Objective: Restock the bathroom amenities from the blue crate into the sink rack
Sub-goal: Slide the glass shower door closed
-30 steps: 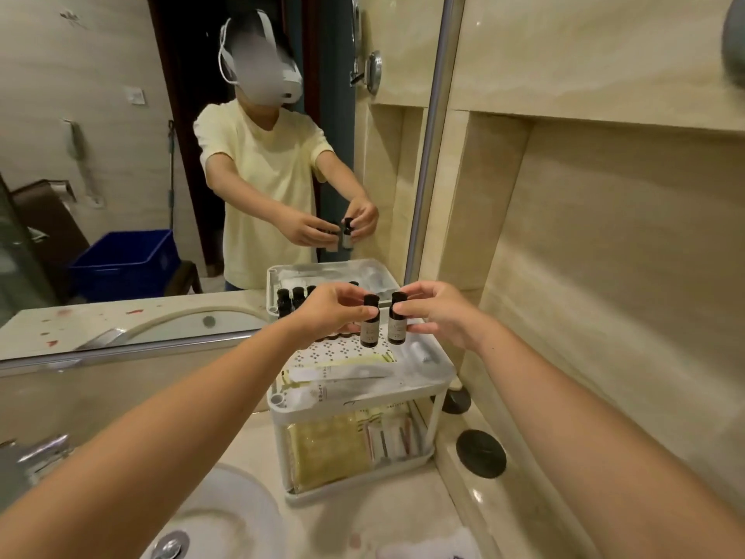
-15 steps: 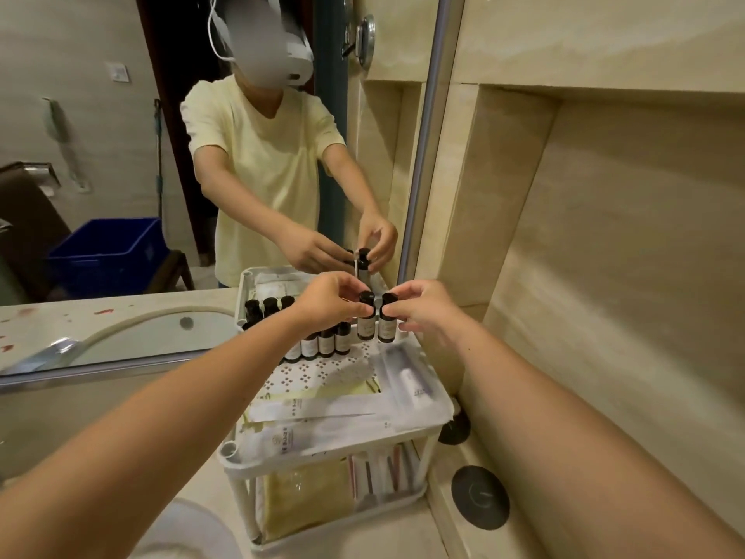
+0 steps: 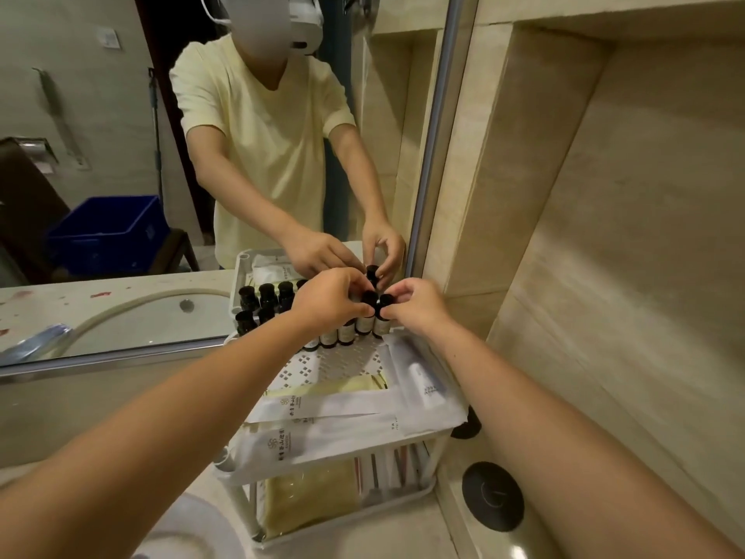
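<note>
A white two-tier sink rack (image 3: 435, 435) stands on the counter against the mirror. Along the back of its top shelf stands a row of small dark bottles with black caps. My left hand (image 3: 328, 302) pinches the cap of one bottle (image 3: 365, 322), and my right hand (image 3: 417, 306) pinches the cap of the bottle (image 3: 382, 324) beside it at the row's right end. Both bottles stand upright on or just above the shelf. White sachets (image 3: 346, 417) lie on the front of the top shelf. The blue crate (image 3: 109, 232) shows only as a reflection in the mirror.
The mirror's metal frame (image 3: 429, 163) runs up just behind the rack. A beige tiled wall closes the right side. Two black round discs (image 3: 492, 496) lie on the counter right of the rack. The sink basin (image 3: 189, 530) is at the lower left. Packets fill the lower shelf.
Both hands have lowered the two bottles from above the rack down to the right end of the bottle row. The camera has moved closer and tilted down.
</note>
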